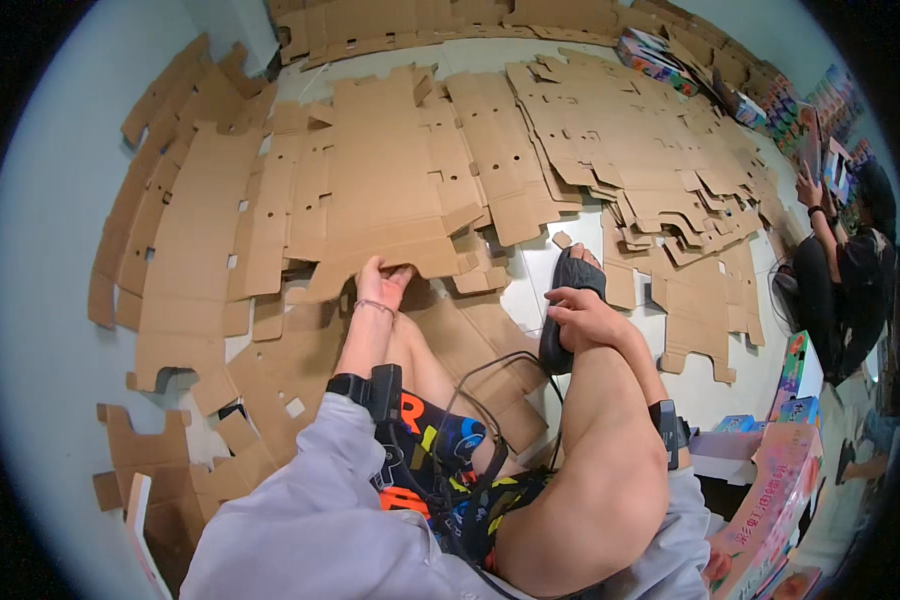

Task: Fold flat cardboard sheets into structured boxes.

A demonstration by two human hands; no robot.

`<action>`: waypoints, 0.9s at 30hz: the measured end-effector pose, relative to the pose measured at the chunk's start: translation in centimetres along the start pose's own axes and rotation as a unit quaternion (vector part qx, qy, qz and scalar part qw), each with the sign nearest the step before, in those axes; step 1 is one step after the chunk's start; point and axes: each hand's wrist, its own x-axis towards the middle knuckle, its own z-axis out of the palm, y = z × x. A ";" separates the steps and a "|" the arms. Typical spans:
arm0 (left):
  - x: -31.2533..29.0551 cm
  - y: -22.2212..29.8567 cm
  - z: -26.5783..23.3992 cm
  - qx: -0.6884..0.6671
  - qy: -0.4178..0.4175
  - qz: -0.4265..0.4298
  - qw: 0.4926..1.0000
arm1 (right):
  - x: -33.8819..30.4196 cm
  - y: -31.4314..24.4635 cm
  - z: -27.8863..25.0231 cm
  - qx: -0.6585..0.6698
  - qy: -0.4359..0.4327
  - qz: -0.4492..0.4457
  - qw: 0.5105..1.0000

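Observation:
A large flat, die-cut brown cardboard sheet [385, 190] with flaps and small holes lies in front of me. My left hand [380, 284] is closed on its near edge, which is lifted a little and bends upward; part of the fingers is hidden by the board. My right hand [582, 316] holds nothing and rests over my right ankle, fingers loosely apart, beside a black sandal [555, 345] on my foot. Black straps with small dark devices sit on both wrists.
More cardboard sheets [610, 140] overlap in stacks to the right, and others [195, 240] lean along the left wall. A black cable [500, 360] loops between my legs. Printed boxes [775, 490] stand at the lower right. Another person [850, 270] sits at the far right, holding something.

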 end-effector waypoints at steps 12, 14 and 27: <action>-17.3 -0.9 4.1 0.090 -0.508 0.000 0.857 | -0.3 -1.4 0.1 0.093 0.031 0.056 0.994; -17.1 -0.5 1.2 0.037 -0.306 0.002 0.951 | -0.3 -1.0 -0.6 0.147 0.052 0.061 0.986; -15.0 1.0 -4.1 0.088 -0.180 -0.063 0.978 | -15.3 -23.5 5.6 0.397 0.285 0.253 0.835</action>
